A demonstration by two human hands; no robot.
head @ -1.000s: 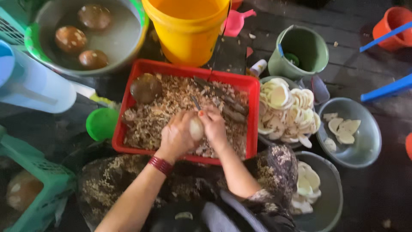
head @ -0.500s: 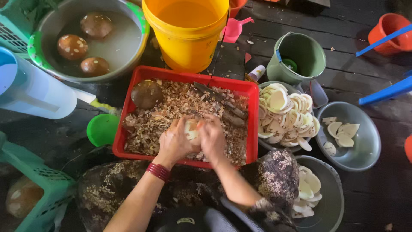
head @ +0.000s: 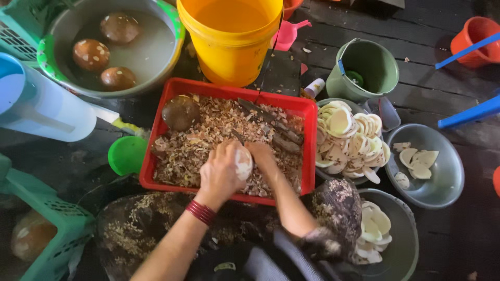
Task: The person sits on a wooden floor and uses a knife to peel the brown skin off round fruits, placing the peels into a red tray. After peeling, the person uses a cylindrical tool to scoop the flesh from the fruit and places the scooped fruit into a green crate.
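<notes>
My left hand (head: 220,174) grips a pale, partly peeled coconut piece (head: 243,162) over a red tray (head: 156,136) filled with brown shavings. My right hand (head: 262,155) is pressed against the same piece from the right; any tool in it is hidden. A dark blade tip shows just above the hands. A whole brown coconut (head: 180,112) lies in the tray's far left corner, and dark husk strips (head: 285,136) lie at its right side. A red bangle (head: 200,212) is on my left wrist.
A yellow bucket (head: 229,39) stands behind the tray. A grey basin (head: 156,57) of water holds three brown coconuts. Bowls of white coconut pieces (head: 350,136) sit at the right, with a grey bowl (head: 448,177) and green bucket (head: 364,65). A green cup (head: 126,154) and green crate (head: 47,229) lie left.
The hands shifted slightly right and nearer within the tray, turning the pale piece between them. The camera view drifted a little; nothing else moved.
</notes>
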